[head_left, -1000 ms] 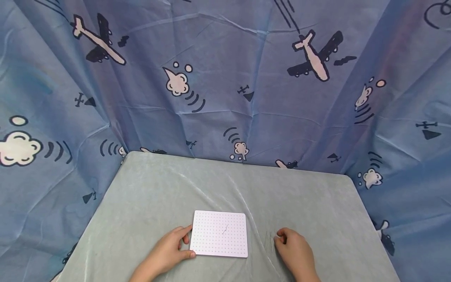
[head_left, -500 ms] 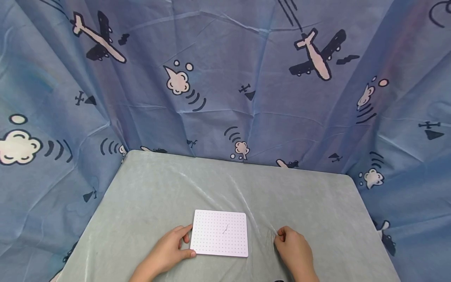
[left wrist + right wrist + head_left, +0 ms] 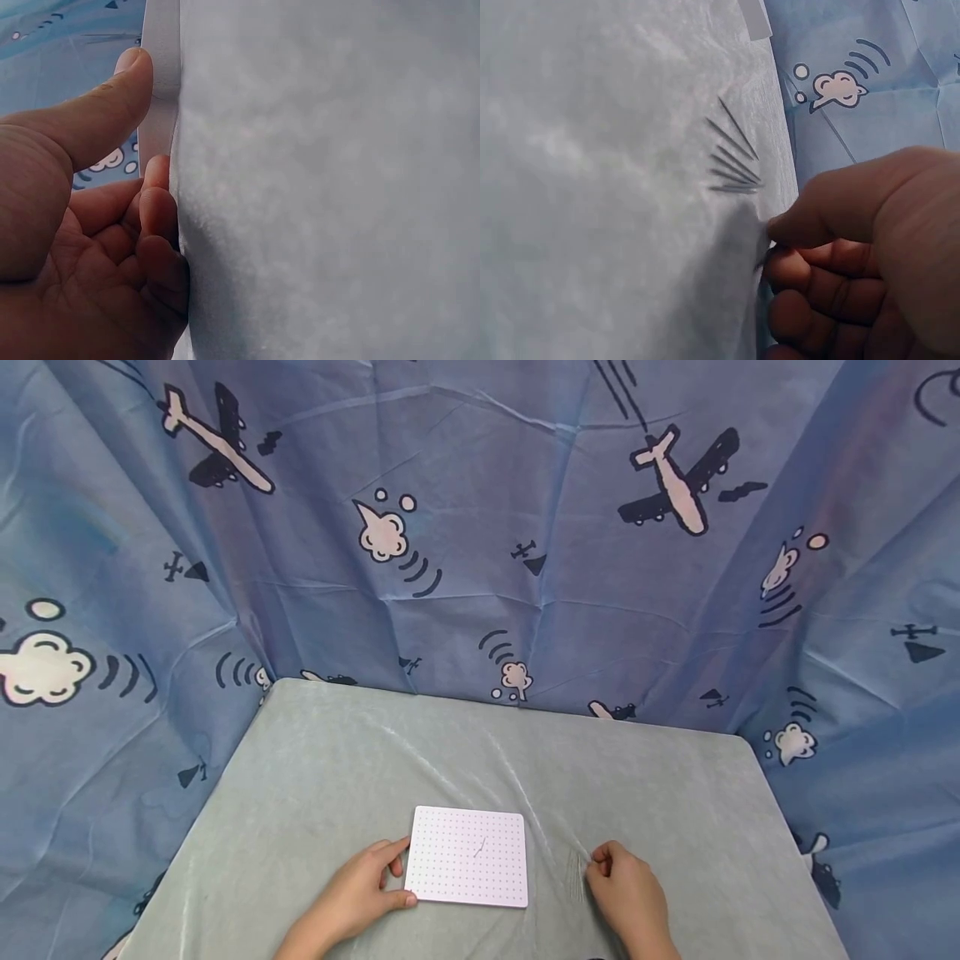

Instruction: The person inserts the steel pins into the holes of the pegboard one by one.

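Note:
A white board [image 3: 450,878] with rows of small dots lies on the grey cloth. My left hand [image 3: 356,889] rests at its left side, with the index finger touching the left edge and the thumb at the near corner. In the left wrist view the thumb lies along the board's pale edge [image 3: 161,45]. My right hand [image 3: 630,893] is low over the cloth right of the board. Its thumb and index finger pinch a thin dark needle [image 3: 761,260], mostly hidden by the fingertips. Several needles [image 3: 735,161] lie fanned out beside that hand.
A thin dark line, perhaps a needle [image 3: 480,847], shows on the board. The grey cloth [image 3: 660,785] covers the table, and a blue curtain [image 3: 450,552] printed with planes hangs behind and at both sides.
The right hand stays almost in place beside the needles, shifting only slightly. A small dark edge has come into the bottom of the head view. The left hand and the board look unmoved.

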Available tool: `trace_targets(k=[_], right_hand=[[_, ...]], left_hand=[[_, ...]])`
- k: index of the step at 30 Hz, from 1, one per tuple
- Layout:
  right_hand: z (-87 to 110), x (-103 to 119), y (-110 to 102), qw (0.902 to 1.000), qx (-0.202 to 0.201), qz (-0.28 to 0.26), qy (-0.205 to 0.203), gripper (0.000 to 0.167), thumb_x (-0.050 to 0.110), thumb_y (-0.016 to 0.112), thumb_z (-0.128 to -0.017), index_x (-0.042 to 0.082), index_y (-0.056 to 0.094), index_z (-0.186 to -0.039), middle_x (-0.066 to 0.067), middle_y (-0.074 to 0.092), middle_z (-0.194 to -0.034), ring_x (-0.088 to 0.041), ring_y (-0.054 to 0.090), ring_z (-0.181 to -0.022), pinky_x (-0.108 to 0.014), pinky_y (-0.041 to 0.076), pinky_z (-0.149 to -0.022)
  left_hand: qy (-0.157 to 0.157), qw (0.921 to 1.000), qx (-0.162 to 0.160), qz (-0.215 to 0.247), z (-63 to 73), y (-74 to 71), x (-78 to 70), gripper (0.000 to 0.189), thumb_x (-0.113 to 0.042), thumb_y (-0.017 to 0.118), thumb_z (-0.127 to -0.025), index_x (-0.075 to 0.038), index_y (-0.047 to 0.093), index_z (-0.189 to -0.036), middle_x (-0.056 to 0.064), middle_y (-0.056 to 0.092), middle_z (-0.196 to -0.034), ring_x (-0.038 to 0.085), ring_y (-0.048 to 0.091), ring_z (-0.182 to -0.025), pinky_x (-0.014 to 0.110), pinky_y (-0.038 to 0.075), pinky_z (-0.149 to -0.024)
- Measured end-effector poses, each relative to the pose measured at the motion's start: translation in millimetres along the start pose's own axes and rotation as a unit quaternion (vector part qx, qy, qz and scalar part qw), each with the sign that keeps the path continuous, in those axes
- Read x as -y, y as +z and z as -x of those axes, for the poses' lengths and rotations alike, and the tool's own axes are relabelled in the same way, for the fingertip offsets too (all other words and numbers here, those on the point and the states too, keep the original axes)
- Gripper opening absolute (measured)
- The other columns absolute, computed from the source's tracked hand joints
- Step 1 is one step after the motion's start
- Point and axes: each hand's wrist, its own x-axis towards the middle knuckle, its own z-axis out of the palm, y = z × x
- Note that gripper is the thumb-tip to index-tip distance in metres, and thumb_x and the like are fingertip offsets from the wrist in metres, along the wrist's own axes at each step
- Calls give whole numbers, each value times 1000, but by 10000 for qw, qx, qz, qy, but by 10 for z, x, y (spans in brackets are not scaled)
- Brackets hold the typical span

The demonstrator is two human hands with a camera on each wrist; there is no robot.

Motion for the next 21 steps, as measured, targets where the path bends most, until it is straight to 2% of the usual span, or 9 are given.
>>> trace_targets(k=[14,21], right_hand=[[-13,51,-65,9988,-423,-93,-222,6,10,71,-92,14,68,-93,5,59,-75,-16,53,-64,-36,43,-61],[-55,179,-119,9970,-527,-415,-392,9,7,71,-91,15,70,-94,4,62,-75,-14,53,-61,-32,44,-58]], left_hand=[[-5,10000,-65,-33,3,12,25,85,-35,97,-82,3,62,-150,-10,56,-96,2,45,-68,26,42,-63],[43,9998,-117,-150,4,11,16,84,-31,97,-82,3,62,-150,-11,57,-96,1,45,-69,26,42,-65]])
